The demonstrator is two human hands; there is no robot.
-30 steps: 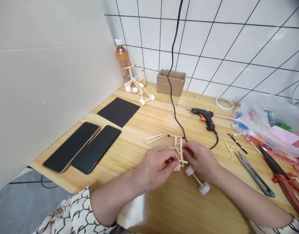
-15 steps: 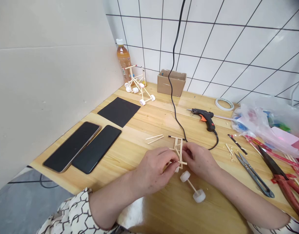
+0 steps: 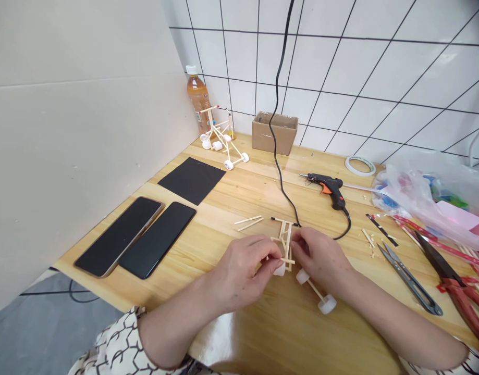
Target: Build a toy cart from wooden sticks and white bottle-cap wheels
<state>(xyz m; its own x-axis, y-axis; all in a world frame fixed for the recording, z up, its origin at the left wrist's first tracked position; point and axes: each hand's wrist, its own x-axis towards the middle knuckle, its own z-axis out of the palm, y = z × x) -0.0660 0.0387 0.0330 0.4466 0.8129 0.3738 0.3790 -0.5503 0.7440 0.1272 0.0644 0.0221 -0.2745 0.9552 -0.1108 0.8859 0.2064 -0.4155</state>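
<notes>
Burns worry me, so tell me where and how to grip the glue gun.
Take the glue gun by its black handle, probably from the near right with the right hand: it lies on its side, handle slanting toward the person, metal nozzle pointing left. Stay off that tip, and mind the cord at the handle's base.

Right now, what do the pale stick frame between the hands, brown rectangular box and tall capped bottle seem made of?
Pale stick frame: probably wood; matte, cream sticks.
Brown box: likely cardboard; dull brown walls.
Tall capped bottle: perhaps smooth, clear plastic; amber contents show through.
</notes>
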